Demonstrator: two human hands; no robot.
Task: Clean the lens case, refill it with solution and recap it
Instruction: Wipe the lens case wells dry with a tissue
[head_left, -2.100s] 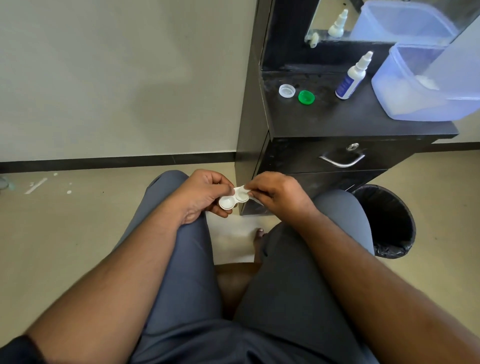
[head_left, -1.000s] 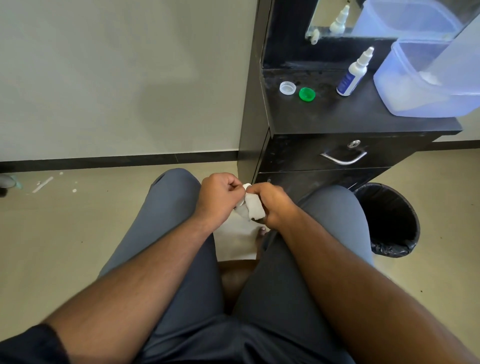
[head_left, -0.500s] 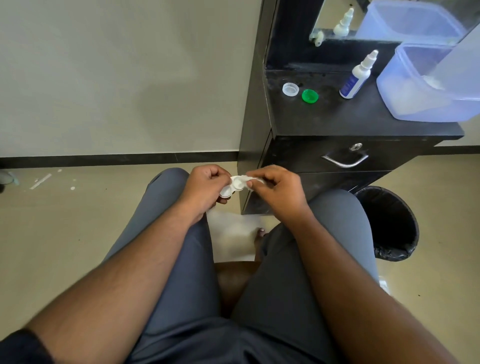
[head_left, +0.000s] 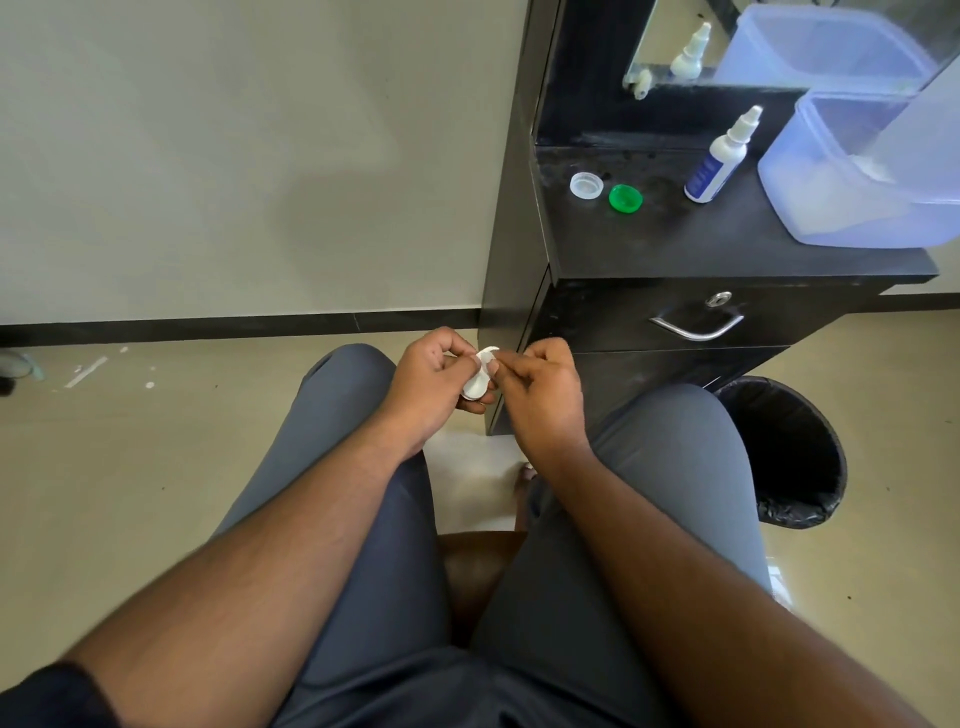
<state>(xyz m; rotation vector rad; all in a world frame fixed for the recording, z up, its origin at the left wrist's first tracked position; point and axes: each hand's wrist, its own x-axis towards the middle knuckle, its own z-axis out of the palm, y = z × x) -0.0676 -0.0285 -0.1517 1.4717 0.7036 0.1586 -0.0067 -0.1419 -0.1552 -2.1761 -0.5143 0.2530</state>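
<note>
Head view: the left hand (head_left: 431, 382) grips the white case (head_left: 477, 382) above the knees, fingers clamped on it; the right hand (head_left: 545, 395) pinches its upper end, fingers together. Two caps (head_left: 586, 184) and the bottle (head_left: 717, 158) stand on the desk (head_left: 701, 244).

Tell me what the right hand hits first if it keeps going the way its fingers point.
The right hand points left, so its fingertips meet the white lens case held in the left hand; they look already touching, though depth is unclear.
</note>
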